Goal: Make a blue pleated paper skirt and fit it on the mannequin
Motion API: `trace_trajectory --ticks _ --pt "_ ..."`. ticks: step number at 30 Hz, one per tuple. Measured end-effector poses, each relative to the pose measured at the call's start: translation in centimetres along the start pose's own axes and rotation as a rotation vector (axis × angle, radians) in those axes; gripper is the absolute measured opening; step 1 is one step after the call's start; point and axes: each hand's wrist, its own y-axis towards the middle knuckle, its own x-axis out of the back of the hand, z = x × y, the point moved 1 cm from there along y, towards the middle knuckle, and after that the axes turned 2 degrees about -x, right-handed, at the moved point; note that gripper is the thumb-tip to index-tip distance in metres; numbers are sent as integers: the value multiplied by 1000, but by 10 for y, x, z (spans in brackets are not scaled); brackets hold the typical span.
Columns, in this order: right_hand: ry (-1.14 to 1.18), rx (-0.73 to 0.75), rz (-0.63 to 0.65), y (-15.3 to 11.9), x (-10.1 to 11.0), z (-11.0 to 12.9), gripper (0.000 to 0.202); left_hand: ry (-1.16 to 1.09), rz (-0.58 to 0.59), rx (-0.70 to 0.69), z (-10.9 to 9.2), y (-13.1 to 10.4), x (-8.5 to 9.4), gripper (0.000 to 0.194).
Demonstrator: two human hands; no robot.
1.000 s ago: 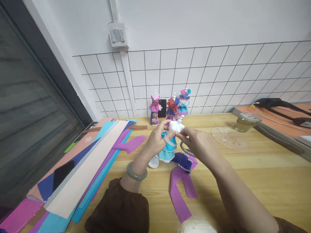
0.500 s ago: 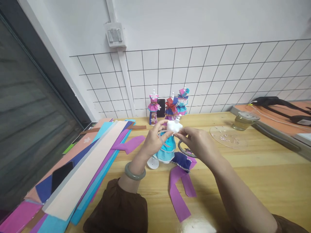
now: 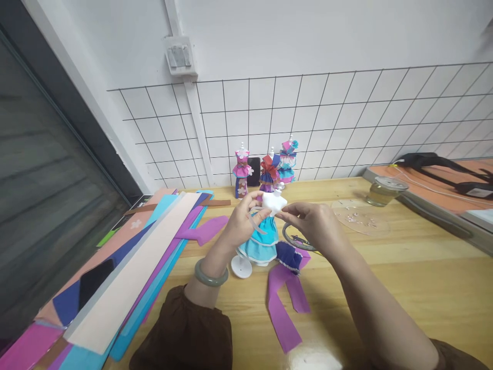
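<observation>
A small white dress-form mannequin (image 3: 272,202) stands out between my hands, its lower part wrapped in a tiered light-blue skirt (image 3: 260,245) with white edging. My left hand (image 3: 243,222) grips the mannequin from the left, thumb across its front at the waist. A thin translucent strip (image 3: 256,222) curls down beside that thumb. My right hand (image 3: 318,224) is closed in a pinch at the right of the waist; what its fingertips hold is hidden. Below it lie grey-handled scissors (image 3: 285,235), partly covered, and a dark blue ruffled fabric piece (image 3: 289,257).
Purple fabric strips (image 3: 283,324) lie in front, a white round disc (image 3: 241,267) at the skirt's left. Stacked fabric sheets (image 3: 134,267) and a phone (image 3: 96,282) fill the left. Dressed mannequins (image 3: 242,172) stand behind. A lidded jar (image 3: 385,191) and clear plate (image 3: 360,220) sit right.
The mannequin is slightly lower and left, and more of the blue skirt shows below it. Both hands keep nearly the same hold. The whole view has shifted a little.
</observation>
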Motion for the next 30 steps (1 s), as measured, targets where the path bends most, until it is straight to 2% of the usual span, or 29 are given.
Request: trace_trajectory --ticks 7,14,23,30 --pt "215 31 137 5 -2 -9 33 -70 41 52 1 0 4 45" --pt "438 -75 307 8 -2 -16 38 -137 49 95 0 0 4 47" --pt "462 -96 359 6 3 -13 33 -170 51 141 -2 -1 4 47" --pt "464 -130 384 6 4 -12 31 -166 68 119 -1 0 5 46"
